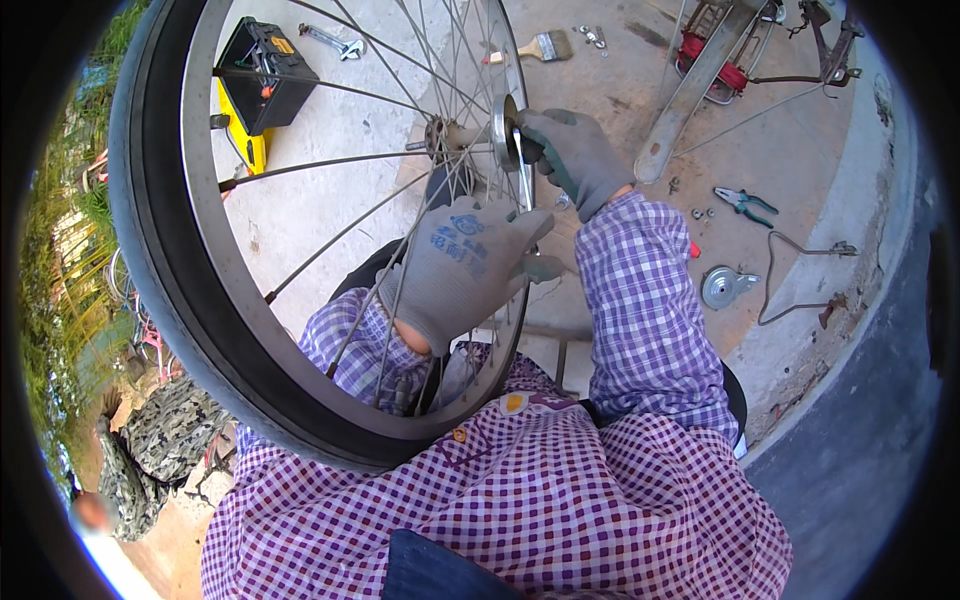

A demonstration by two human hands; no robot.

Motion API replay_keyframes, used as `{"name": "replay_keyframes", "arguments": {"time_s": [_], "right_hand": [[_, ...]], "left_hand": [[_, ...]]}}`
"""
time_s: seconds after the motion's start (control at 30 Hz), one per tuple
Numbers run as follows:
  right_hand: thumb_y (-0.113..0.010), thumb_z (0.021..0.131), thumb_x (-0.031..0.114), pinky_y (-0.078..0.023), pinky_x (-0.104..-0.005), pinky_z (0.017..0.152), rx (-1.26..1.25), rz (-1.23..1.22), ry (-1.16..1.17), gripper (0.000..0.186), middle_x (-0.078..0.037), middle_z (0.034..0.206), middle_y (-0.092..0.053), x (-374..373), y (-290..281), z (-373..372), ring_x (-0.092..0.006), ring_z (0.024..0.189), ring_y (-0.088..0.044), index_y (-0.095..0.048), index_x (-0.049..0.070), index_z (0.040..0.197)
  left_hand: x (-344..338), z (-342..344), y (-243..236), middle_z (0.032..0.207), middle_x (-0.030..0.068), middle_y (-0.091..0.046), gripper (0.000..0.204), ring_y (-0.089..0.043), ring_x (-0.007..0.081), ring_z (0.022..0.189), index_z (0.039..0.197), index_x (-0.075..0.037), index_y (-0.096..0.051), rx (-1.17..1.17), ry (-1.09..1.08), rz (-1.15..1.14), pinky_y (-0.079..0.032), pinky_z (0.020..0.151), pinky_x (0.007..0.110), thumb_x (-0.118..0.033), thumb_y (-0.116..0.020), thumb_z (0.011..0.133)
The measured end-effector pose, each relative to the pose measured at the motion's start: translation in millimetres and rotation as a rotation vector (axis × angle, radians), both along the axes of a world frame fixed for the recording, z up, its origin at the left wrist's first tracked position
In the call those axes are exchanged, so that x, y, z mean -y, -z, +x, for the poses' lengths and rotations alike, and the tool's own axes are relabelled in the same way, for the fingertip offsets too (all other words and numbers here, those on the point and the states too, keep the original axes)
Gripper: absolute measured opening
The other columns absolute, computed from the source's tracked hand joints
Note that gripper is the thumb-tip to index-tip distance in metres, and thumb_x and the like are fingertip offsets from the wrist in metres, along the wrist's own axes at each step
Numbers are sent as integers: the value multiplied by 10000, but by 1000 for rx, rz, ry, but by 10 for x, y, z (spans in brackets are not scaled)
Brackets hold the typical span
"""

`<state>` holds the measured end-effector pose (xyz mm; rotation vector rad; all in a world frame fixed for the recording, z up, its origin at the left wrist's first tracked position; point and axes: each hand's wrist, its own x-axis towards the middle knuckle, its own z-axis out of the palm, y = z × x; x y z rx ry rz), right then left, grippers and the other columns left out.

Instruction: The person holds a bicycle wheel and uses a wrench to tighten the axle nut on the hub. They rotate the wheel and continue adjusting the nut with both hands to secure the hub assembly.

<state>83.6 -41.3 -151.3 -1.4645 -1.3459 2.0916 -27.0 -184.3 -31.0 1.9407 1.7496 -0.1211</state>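
A spoked bicycle wheel point(160, 250) with a black tyre stands in front of me, tilted to the left. Grey work gloves cover both hands. My left hand point(462, 265) reaches among the spokes below the hub point(440, 137), its index finger and thumb apart and pointing right. Beside the round metal drum point(503, 132) on the hub's right side, my right hand point(575, 155) has its fingers bent in, closed around something dark that they mostly hide. A slim, pale rod point(523, 170) runs from the drum's face down to my left index finger; its lower end is hidden.
Green-handled pliers point(745, 203), a metal disc with an arm point(725, 287) and a bent wire bracket point(775, 280) lie on the floor at right. Farther off are a paintbrush point(545, 47), an adjustable wrench point(335, 42), a black-and-yellow toolbox point(262, 85) and a bicycle frame part point(690, 90).
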Motion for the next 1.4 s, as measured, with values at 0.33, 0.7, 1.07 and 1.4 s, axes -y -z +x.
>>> {"name": "replay_keyframes", "arguments": {"time_s": [0.33, 0.7, 1.07, 1.4], "right_hand": [[-610, 994, 637, -460, -263, 541, 15, -201, -74, 636, -27, 790, -666, 286, -113, -49, -99, 614, -540, -733, 13, 1006], [-685, 981, 314, -556, -301, 743, -215, 667, -682, 409, -83, 995, -740, 703, 371, -188, -172, 840, -700, -695, 38, 1281], [-762, 955, 394, -481, -268, 590, 87, -89, 498, 424, -14, 883, -693, 226, 93, 16, -99, 656, -551, -705, 41, 1183], [-772, 964, 193, -414, -220, 545, -180, -200, 247, 261, -24, 910, -702, 165, 263, 54, -52, 658, -538, -734, 26, 1161]], "left_hand": [[169, -223, 91, 886, 118, -725, 260, -706, 314, 854, 1101, -93, -742, 119, -165, -32, -554, 790, 428, -215, -744, 871], [158, -532, 248, 949, 152, -754, 282, -728, 321, 847, 1068, -55, -770, 390, -250, -3, -559, 764, 405, -278, -781, 897], [-27, -229, 141, 1097, 182, -696, 328, -681, 318, 997, 1177, -5, -714, 279, -256, 22, -522, 905, 408, -236, -733, 945], [-31, -320, 164, 1402, 211, -598, 474, -574, 307, 1331, 1438, -13, -567, 767, -296, -226, -436, 1140, 423, -338, -512, 1098]]}}
